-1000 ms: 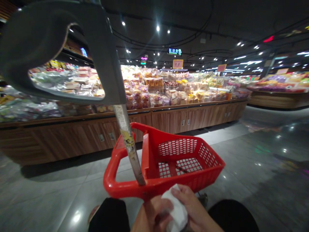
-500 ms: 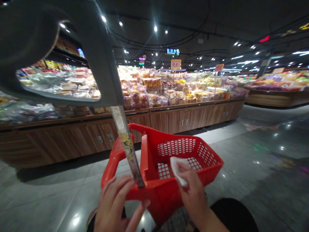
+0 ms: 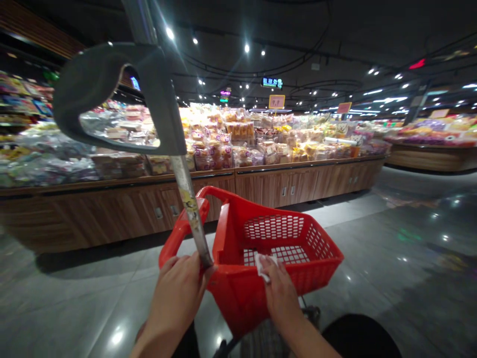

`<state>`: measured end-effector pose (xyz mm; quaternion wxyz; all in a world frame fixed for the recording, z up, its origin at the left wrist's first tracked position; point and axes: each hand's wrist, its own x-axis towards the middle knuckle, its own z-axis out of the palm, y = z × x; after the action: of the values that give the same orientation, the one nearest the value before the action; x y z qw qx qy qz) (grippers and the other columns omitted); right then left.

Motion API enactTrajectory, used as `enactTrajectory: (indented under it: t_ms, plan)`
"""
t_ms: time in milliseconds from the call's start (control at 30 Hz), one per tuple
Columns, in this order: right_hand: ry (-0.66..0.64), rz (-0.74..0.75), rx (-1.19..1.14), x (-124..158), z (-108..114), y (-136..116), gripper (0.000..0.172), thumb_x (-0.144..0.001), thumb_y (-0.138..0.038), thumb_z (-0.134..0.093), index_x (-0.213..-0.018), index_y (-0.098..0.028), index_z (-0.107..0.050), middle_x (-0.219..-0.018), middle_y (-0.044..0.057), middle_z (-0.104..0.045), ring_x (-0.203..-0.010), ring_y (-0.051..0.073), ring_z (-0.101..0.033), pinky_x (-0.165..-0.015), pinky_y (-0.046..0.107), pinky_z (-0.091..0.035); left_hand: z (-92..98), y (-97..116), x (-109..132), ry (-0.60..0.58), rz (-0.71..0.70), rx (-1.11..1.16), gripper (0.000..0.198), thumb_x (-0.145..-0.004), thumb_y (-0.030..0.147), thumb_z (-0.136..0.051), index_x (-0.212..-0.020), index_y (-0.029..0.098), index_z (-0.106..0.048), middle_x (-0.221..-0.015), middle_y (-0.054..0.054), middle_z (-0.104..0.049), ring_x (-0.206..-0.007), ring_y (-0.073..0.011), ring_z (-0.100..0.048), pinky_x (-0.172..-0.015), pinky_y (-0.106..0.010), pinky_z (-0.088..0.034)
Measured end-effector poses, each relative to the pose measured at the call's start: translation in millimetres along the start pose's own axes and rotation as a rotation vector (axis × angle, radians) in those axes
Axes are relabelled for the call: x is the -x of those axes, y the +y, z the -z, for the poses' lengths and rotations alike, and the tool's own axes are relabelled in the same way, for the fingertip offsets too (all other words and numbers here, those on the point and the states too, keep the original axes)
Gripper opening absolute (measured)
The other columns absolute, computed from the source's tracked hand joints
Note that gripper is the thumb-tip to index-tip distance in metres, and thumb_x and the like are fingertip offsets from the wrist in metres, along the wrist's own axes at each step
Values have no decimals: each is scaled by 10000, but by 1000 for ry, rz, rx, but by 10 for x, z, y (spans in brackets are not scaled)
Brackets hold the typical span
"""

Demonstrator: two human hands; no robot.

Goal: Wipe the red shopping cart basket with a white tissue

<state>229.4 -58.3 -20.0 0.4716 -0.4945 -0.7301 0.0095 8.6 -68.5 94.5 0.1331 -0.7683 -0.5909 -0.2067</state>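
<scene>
My left hand (image 3: 181, 286) is closed around the red rim of the shopping cart, right beside the base of the worn metal pole (image 3: 193, 211). In my right hand (image 3: 279, 291) is a crumpled white tissue (image 3: 262, 268), pressed against the near upper edge of the basket. The red plastic basket of the shopping cart (image 3: 238, 298) has slotted walls and a grid floor. A grey looped plastic handle (image 3: 173, 119) sits on the pole at the upper left.
A long wooden display counter (image 3: 261, 186) heaped with packaged baked goods (image 3: 242, 139) runs behind the cart. Another display (image 3: 432, 154) stands at the right. Grey shiny floor (image 3: 372, 238) surrounds the cart, and part of its dark frame and a wheel show low down.
My left hand has gone from open fingers beside the pole to a grip on the cart's rim. My right hand has lowered the tissue onto the basket's near edge. The view has shifted slightly.
</scene>
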Motion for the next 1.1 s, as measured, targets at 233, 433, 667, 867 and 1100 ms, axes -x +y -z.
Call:
enactTrajectory:
  t_ms: [233, 433, 667, 867, 1100]
  plan:
    - [-98, 143, -147, -210, -288, -484, 440, -736, 52, -363, -1041, -190, -568, -1325, 73, -518, -1281, 180, -404, -1083, 442, -316, -62, -45, -93, 53, -26, -33, 235, -877, 375, -397, -844, 204, -554, -774, -36, -670, -766, -215, -618, -816, -372, -374]
    - [28, -1, -39, -73, -184, 118, 364, -777, 28, -367, -980, -194, -571, -1275, 76, -563, -1255, 200, -437, -1078, 496, -292, -64, -73, -161, 36, -17, -66, 262, -877, 401, -382, -836, 202, -548, -764, -33, -663, -786, -226, -620, -835, -386, -371]
    - [-2, 5, -105, -265, -354, -227, 445, -829, -2, -365, -1197, -204, -511, -1264, 78, -571, -1259, 193, -432, -1083, 477, -285, -89, -116, -199, 27, -39, -138, 320, -824, 482, -446, -835, 193, -586, -837, -59, -667, -849, -253, -612, -847, -410, -350]
    - [-19, 155, -172, -426, -542, -459, 348, -831, -15, -389, -1101, -187, -524, -1241, 75, -591, -1271, 168, -416, -1082, 452, -272, -148, -319, -292, 23, 14, -163, 332, -786, 503, -478, -797, 189, -584, -806, -66, -660, -837, -262, -610, -839, -404, -364]
    - [66, 79, 73, -138, -402, 196, 287, -811, -5, -398, -981, -190, -535, -1266, 62, -574, -1276, 198, -409, -1093, 481, -188, -161, -475, -333, -8, 75, -158, 399, -737, 591, -482, -768, 204, -579, -800, -62, -648, -865, -280, -588, -885, -429, -345]
